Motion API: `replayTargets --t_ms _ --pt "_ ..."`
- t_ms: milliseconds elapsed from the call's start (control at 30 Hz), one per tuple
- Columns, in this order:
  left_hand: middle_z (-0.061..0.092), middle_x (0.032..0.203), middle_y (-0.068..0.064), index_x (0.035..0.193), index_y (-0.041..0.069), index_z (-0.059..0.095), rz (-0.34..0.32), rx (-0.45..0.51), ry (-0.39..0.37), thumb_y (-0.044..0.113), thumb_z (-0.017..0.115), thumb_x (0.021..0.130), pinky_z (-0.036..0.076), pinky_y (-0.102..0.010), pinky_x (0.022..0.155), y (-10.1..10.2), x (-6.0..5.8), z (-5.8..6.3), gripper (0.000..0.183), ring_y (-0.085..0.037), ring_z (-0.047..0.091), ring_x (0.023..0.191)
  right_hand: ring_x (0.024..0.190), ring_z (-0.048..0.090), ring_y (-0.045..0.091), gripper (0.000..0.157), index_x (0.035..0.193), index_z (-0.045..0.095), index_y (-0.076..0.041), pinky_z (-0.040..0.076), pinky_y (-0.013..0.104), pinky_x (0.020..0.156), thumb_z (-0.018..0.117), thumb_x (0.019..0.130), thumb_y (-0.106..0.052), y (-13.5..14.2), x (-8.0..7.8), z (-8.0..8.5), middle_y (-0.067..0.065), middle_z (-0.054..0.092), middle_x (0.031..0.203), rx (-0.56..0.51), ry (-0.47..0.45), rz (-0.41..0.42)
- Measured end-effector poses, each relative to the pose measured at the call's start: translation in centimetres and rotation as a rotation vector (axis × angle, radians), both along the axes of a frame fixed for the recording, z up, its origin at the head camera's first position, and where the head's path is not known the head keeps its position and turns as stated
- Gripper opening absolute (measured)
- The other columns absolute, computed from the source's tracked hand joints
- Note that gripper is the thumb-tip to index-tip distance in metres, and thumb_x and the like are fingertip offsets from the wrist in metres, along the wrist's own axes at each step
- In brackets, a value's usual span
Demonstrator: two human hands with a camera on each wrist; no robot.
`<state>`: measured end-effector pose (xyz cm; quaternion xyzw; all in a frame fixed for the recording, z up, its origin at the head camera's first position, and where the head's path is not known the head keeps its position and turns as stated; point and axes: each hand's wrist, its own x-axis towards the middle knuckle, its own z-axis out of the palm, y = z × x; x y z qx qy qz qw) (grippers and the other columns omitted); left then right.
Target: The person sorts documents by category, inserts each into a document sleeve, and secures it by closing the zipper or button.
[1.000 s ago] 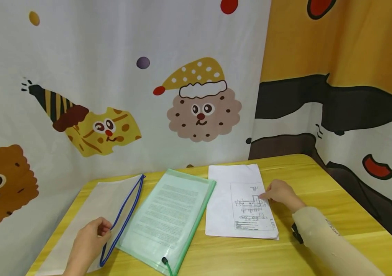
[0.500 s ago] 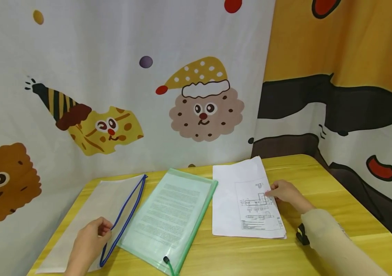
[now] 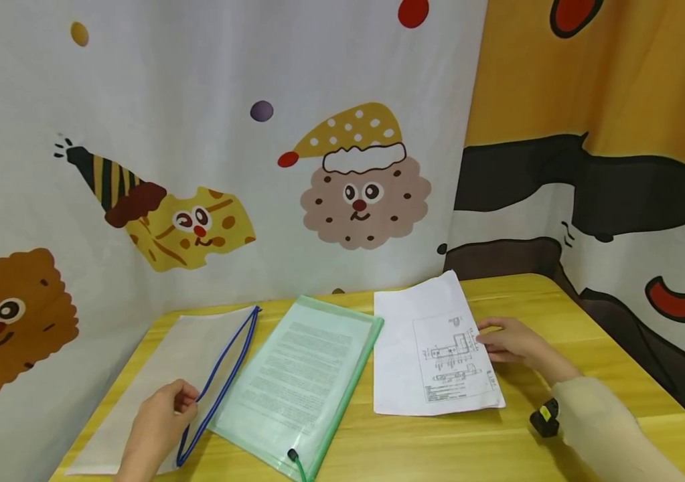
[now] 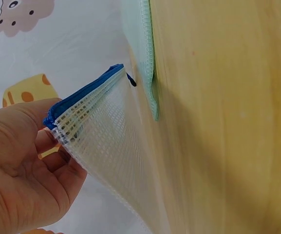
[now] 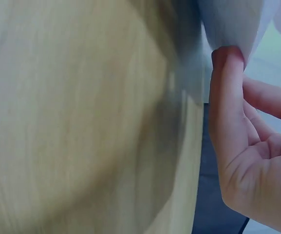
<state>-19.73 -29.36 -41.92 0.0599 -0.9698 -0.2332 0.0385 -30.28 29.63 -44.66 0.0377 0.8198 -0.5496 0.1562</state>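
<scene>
My left hand (image 3: pixel 158 422) pinches the blue-zippered edge of a white mesh zipper pouch (image 3: pixel 161 375) at the table's left. In the left wrist view, thumb and fingers hold a corner of the pouch (image 4: pixel 111 141) by its blue zipper (image 4: pixel 89 90), and its mouth gapes in the head view. On the right, my right hand (image 3: pixel 517 345) pinches the right edge of some white paper sheets (image 3: pixel 402 361) printed with a technical drawing. That edge is lifted slightly off the table. The right wrist view shows the paper (image 5: pixel 230 22) between thumb and fingers (image 5: pixel 228 97).
Between pouch and papers lies a green translucent zipper pouch (image 3: pixel 300 375) with a printed sheet inside and a dark-tipped green cord. Everything rests on a yellow wood-grain table (image 3: pixel 414 448). A cartoon-printed curtain (image 3: pixel 342 60) hangs behind and to the right.
The papers' right side has lifted and shifted slightly right with my right hand. My left hand keeps its hold on the mesh pouch. The head view has turned slightly left.
</scene>
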Motion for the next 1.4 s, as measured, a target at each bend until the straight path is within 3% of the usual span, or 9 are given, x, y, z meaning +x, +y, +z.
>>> replayTargets --t_ms 167,967,1400 --pt "0.059 0.076 0.0 0.088 0.005 0.063 0.003 0.005 -0.005 0.004 0.063 0.079 0.043 -0.029 0.062 0.0 0.0 -0.1 0.008 -0.013 0.052 0.07 0.077 0.066 0.015 0.052 0.135 0.036 0.008 0.056 0.028 0.065 0.057 0.094 -0.015 0.6 0.7 1.0 0.005 0.067 0.09 -0.067 0.032 -0.009" --pt "0.06 0.077 0.001 0.089 0.006 0.063 0.027 0.02 -0.006 0.005 0.064 0.08 0.045 -0.029 0.062 -0.1 0.1 -0.2 0.009 -0.013 0.053 0.071 0.085 0.064 0.014 0.056 0.137 0.034 0.004 0.056 0.028 0.074 0.053 0.097 -0.03 2.8 3.9 5.4 -0.002 0.062 0.1 -0.059 0.198 -0.026" --pt "0.06 0.076 0.001 0.087 0.006 0.063 0.026 0.02 0.011 0.004 0.065 0.08 0.045 -0.029 0.062 0.1 0.3 0.0 0.008 -0.013 0.054 0.069 0.084 0.066 0.015 0.047 0.13 0.041 -0.001 0.056 0.031 0.074 0.056 0.095 -0.028 2.2 5.0 6.2 -0.008 0.064 0.096 -0.15 0.215 -0.024"
